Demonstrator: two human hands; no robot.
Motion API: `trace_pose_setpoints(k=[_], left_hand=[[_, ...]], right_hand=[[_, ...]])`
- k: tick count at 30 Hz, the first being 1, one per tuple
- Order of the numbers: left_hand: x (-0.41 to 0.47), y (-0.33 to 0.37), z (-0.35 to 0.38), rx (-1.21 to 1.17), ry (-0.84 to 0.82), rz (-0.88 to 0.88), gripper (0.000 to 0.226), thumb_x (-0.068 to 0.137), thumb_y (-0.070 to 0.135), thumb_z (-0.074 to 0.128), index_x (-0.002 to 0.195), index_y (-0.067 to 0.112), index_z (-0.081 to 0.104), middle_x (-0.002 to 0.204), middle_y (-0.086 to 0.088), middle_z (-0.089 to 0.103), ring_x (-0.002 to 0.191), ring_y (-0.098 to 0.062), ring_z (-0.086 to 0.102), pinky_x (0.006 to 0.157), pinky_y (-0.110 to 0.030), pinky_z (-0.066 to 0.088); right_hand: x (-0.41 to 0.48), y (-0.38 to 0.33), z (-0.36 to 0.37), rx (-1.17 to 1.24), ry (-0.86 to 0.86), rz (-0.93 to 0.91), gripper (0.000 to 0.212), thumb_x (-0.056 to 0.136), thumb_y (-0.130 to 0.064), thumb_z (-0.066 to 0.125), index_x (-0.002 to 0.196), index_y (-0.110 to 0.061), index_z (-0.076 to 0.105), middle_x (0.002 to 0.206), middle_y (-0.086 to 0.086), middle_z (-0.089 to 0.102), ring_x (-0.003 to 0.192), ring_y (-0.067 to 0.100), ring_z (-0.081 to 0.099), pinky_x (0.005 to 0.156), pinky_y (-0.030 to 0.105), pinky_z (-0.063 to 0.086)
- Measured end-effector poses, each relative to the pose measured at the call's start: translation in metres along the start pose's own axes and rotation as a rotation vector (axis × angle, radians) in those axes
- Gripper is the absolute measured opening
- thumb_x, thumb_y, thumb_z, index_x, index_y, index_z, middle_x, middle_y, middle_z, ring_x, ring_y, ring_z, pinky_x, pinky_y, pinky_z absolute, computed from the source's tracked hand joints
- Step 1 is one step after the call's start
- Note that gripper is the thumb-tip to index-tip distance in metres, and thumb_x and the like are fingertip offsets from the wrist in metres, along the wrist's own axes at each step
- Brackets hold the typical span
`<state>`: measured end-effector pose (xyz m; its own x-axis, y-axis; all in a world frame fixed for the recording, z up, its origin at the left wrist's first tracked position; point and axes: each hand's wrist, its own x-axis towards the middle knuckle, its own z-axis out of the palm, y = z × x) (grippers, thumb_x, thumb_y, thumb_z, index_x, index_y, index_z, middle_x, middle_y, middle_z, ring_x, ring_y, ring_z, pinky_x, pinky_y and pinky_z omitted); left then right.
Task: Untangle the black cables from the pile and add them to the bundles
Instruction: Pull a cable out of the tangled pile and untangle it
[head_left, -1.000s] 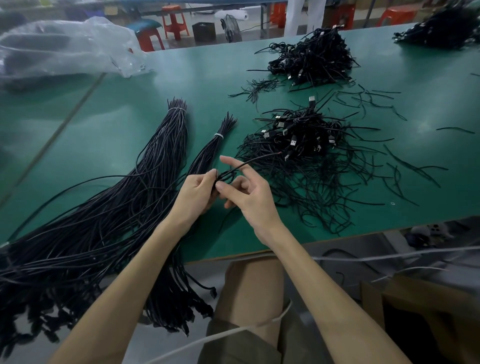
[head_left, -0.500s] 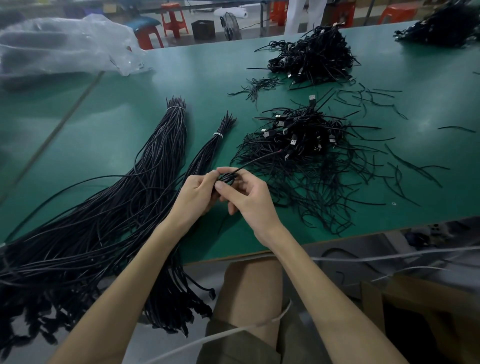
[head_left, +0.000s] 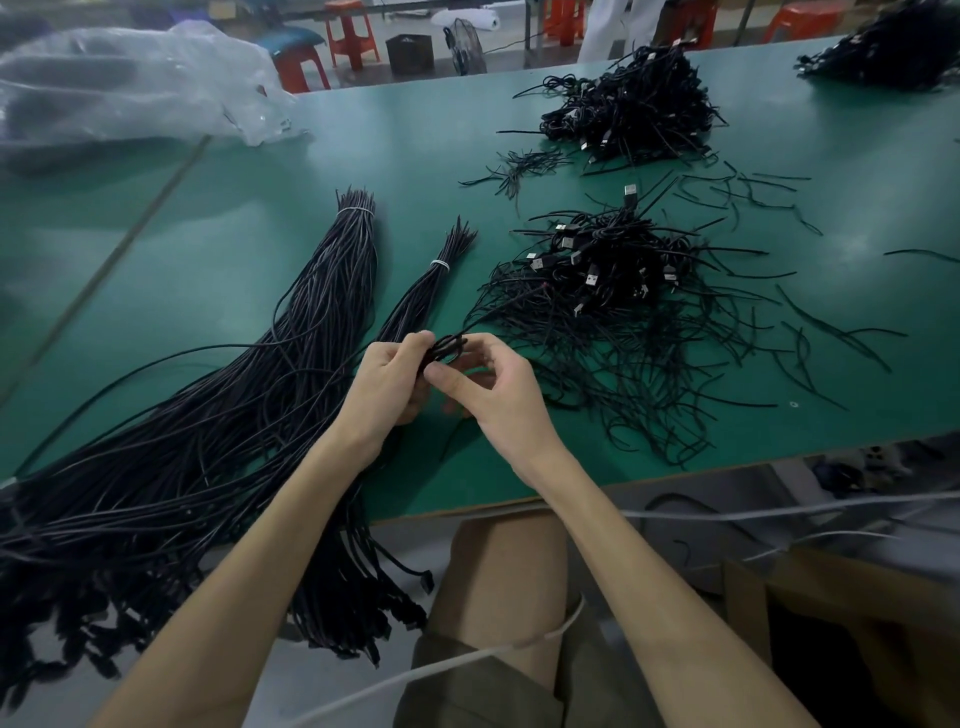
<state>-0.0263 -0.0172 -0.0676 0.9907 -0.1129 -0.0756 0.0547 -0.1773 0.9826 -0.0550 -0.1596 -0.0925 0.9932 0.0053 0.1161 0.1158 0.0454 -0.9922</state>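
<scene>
Green tabletop (head_left: 415, 156) holds a matted cable pile (head_left: 613, 291) beside two tied bundles (head_left: 332, 312). Near its edge the left hand (head_left: 384, 384) and right hand (head_left: 498, 400) pinch one looped black cable (head_left: 447, 347); the right forefinger (head_left: 485, 344), straight earlier, now curls.

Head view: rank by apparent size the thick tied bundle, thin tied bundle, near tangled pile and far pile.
1. thick tied bundle, clearly largest.
2. near tangled pile.
3. far pile and thin tied bundle: unranked; the pile sits farther away, and the left hand covers part of the bundle.

bundles (head_left: 291, 395) left, pile (head_left: 613, 291) right, hands (head_left: 441, 384) between
</scene>
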Motion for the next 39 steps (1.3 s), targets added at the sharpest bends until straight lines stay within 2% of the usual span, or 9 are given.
trace_pose_setpoints(k=[3,7,12,19,24,27,33,37,39], left_hand=[[-0.0001,0.0006,-0.0013,-0.078,0.001,-0.015,0.054,0.104,0.032,0.048,0.050,0.028,0.045,0.047,0.008,0.031,0.037,-0.009,0.022,0.037,-0.016,0.018],[0.0008,0.0003,-0.0023,-0.097,-0.016,-0.018,0.046,0.094,0.038,0.048,0.050,0.027,0.046,0.044,0.010,0.032,0.036,-0.010,0.021,0.037,-0.016,0.018],[0.0020,-0.0008,-0.0034,-0.092,-0.012,-0.032,0.048,0.094,0.033,0.045,0.046,0.027,0.037,0.046,0.007,0.028,0.038,-0.013,0.018,0.038,-0.017,0.018],[0.0031,0.0013,-0.0040,-0.127,0.014,-0.069,0.054,0.099,0.029,0.043,0.046,0.027,0.037,0.046,0.007,0.026,0.037,-0.013,0.017,0.039,-0.019,0.016],[0.0032,0.0034,-0.0025,-0.121,-0.005,-0.071,0.060,0.103,0.027,0.038,0.042,0.026,0.036,0.045,0.006,0.026,0.036,-0.013,0.017,0.038,-0.018,0.015],[0.0033,0.0033,-0.0016,-0.109,-0.012,-0.074,0.060,0.103,0.028,0.038,0.043,0.027,0.036,0.046,0.005,0.025,0.037,-0.013,0.017,0.038,-0.019,0.015],[0.0002,0.0031,-0.0001,-0.087,-0.011,-0.042,0.058,0.104,0.029,0.039,0.046,0.023,0.043,0.046,0.002,0.027,0.039,-0.017,0.021,0.039,-0.022,0.020],[-0.0033,0.0038,0.0018,-0.062,-0.002,0.003,0.053,0.106,0.030,0.047,0.055,0.019,0.056,0.052,-0.005,0.045,0.042,-0.022,0.037,0.040,-0.026,0.032],[-0.0039,0.0042,0.0018,-0.056,-0.005,0.046,0.046,0.106,0.028,0.049,0.063,0.019,0.061,0.057,-0.005,0.053,0.043,-0.023,0.045,0.039,-0.027,0.040]], right_hand=[[-0.0002,-0.0015,0.0024,-0.105,-0.020,0.001,0.029,0.089,-0.040,0.079,0.110,-0.027,0.064,0.111,0.003,0.068,0.101,0.022,0.067,0.094,0.050,0.053],[-0.0026,-0.0057,0.0025,-0.165,-0.008,-0.008,0.025,0.090,-0.042,0.077,0.107,-0.028,0.064,0.113,0.001,0.068,0.104,0.016,0.065,0.098,0.041,0.051],[-0.0039,-0.0090,0.0038,-0.186,0.016,-0.023,0.021,0.092,-0.036,0.076,0.101,-0.019,0.068,0.104,0.003,0.071,0.097,0.022,0.068,0.093,0.050,0.053],[-0.0042,-0.0035,0.0095,-0.374,0.027,-0.225,0.017,0.099,-0.026,0.068,0.104,-0.010,0.065,0.102,0.000,0.062,0.088,0.008,0.058,0.077,0.019,0.049],[-0.0051,-0.0033,0.0075,-0.342,0.065,-0.244,0.008,0.100,-0.014,0.066,0.095,-0.009,0.062,0.094,0.003,0.062,0.064,0.011,0.061,0.062,0.016,0.047],[-0.0053,-0.0037,0.0072,-0.339,0.070,-0.238,0.010,0.100,-0.014,0.065,0.093,-0.008,0.061,0.089,0.005,0.063,0.059,0.013,0.063,0.061,0.021,0.049],[-0.0059,-0.0041,0.0072,-0.320,0.120,-0.255,0.015,0.098,-0.013,0.066,0.086,-0.011,0.058,0.085,0.006,0.062,0.071,0.025,0.064,0.067,0.040,0.053],[-0.0054,-0.0030,0.0051,-0.308,0.182,-0.241,0.020,0.095,-0.010,0.067,0.080,-0.014,0.054,0.078,0.007,0.061,0.069,0.027,0.062,0.064,0.041,0.052],[-0.0054,-0.0024,0.0047,-0.313,0.198,-0.242,0.021,0.094,-0.010,0.068,0.079,-0.014,0.053,0.077,0.006,0.059,0.068,0.025,0.060,0.063,0.037,0.050]])
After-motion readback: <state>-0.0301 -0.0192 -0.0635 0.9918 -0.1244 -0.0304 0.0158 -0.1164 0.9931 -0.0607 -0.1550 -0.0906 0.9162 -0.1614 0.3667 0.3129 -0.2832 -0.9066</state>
